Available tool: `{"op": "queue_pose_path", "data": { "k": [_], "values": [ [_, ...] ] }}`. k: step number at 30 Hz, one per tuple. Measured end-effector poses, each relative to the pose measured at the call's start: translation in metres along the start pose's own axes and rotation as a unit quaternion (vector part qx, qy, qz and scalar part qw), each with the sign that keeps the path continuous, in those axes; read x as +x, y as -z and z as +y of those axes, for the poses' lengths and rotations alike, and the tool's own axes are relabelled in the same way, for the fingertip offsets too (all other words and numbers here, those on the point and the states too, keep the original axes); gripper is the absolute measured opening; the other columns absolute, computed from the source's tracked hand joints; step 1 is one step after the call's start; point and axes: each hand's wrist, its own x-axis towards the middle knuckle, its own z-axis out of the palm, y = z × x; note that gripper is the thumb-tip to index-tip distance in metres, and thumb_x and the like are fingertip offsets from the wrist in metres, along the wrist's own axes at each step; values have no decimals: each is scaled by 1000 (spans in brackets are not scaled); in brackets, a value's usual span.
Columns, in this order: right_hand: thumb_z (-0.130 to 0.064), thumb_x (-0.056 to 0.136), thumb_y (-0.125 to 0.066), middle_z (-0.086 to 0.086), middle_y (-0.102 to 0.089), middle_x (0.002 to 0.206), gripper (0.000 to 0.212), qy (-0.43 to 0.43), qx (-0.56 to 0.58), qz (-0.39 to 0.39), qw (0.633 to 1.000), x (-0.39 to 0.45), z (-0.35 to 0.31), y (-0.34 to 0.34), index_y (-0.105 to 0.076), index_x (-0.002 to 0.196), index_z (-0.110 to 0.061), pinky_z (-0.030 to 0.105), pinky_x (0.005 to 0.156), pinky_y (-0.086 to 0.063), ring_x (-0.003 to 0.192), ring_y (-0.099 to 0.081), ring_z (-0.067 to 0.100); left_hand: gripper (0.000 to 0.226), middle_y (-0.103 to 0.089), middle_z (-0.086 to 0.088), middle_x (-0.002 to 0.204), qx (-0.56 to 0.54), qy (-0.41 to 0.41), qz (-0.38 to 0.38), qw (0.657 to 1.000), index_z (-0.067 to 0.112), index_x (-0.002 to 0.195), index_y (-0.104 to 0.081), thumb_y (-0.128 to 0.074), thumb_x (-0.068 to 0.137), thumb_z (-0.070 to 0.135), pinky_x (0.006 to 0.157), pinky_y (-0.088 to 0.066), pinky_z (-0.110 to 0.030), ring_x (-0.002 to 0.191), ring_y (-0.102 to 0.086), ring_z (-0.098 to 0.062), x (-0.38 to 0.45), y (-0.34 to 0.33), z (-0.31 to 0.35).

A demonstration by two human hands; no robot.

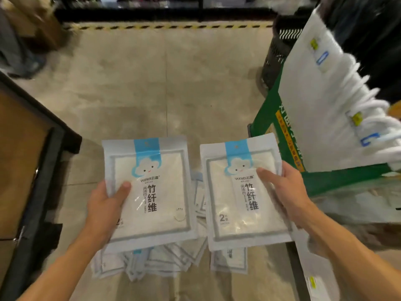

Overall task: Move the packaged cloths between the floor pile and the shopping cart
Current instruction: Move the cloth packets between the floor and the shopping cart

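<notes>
My left hand (106,205) grips the left edge of a white and blue packaged cloth (156,192), thumb on its face. My right hand (284,192) grips the right edge of a second packaged cloth (240,198) the same way. Both packs are held flat, side by side, above the floor pile (152,261) of several more packs. The green shopping cart (280,131) stands just right of the right pack and holds a row of white packs (325,101) standing on edge.
A dark shelf unit (32,161) with a brown board stands at the left. A black mesh basket (275,48) sits behind the cart. A yellow and black floor stripe (165,27) runs along the far shelving. Bare concrete floor (165,83) lies ahead.
</notes>
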Motion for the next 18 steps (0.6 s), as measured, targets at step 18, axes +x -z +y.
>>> {"op": "queue_pose_path", "data": {
  "k": [18],
  "values": [
    [-9,97,-67,4,-81,94,15,118,-9,-161,980,-224,-362,-92,-65,101,-23,34,62,-65,78,-79,20,8,-76,-8,98,-41,-26,113,992,17,107,-67,-63,99,17,69,-57,-38,81,-72,-26,-169,255,337]
  ]
}}
